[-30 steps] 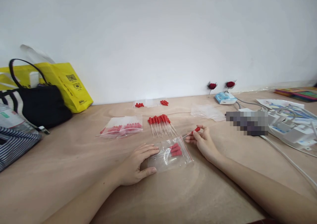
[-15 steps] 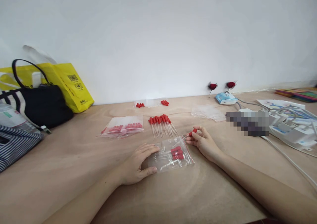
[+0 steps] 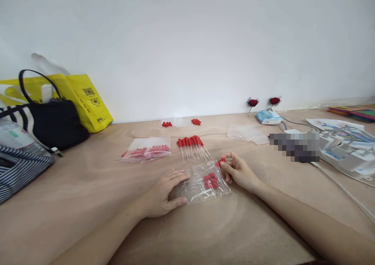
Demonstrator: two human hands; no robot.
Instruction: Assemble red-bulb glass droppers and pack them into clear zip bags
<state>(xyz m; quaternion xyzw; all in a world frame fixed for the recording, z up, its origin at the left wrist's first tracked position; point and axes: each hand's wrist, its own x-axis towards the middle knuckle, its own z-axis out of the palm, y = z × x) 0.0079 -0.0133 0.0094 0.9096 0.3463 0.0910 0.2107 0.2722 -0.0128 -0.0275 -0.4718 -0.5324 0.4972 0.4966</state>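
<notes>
A clear zip bag [image 3: 191, 192] lies flat on the table, its mouth toward my right hand. Several glass droppers with red rubber bulbs [image 3: 210, 181] are inside it. My left hand [image 3: 165, 192] rests over the bag's left end, fingers stretched and thumb apart, pressing on it. At the bag's upper right corner, my right hand [image 3: 237, 171] pinches another dropper [image 3: 222, 161] by its red bulb. Its glass tube runs in at the mouth, hard to make out through the plastic. Beyond the bag lies a row of loose droppers [image 3: 190, 142].
Filled zip bags [image 3: 146, 149] are stacked at the left, and flat clear bags [image 3: 246, 133] lie at the right. Small red pieces [image 3: 196, 122] sit on plastic near the wall. Handbags [image 3: 55, 120] stand far left; a power strip with cables [image 3: 340, 151] occupies the right.
My right hand has moved left toward the bag, sliding the dropper's tube further into the mouth. My left hand stays on the bag. The view has shifted slightly.
</notes>
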